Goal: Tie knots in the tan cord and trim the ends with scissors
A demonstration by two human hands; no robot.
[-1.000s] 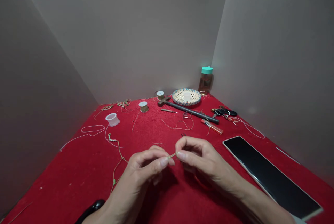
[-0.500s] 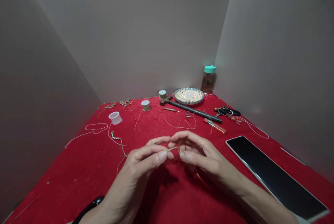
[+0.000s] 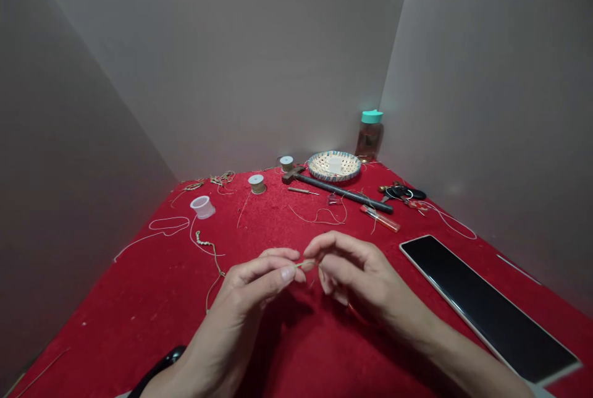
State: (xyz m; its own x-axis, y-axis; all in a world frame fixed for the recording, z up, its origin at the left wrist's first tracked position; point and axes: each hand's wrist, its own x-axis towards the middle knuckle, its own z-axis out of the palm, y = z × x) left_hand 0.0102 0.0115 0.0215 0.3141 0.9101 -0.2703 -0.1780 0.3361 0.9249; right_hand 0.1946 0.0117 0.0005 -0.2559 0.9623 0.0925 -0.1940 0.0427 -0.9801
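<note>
Pinching thin cord (image 3: pixel 306 264), L hand (image 3: pixel 248 283), R hand (image 3: pixel 359 277)

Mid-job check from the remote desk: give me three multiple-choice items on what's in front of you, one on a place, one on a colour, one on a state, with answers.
1. Where is the black-screened device compared with the hands? A) left of the left hand B) right of the right hand C) inside the basket
2. What colour is the bottle's cap? A) teal B) red C) white
3. Where is the short cord? A) lying on the red cloth B) wound on a spool C) pinched between both hands' fingertips

1 B: the device lies beyond the right hand, toward the right wall.
2 A: the cap shows teal.
3 C: the cord spans the gap between the fingertips.
</note>
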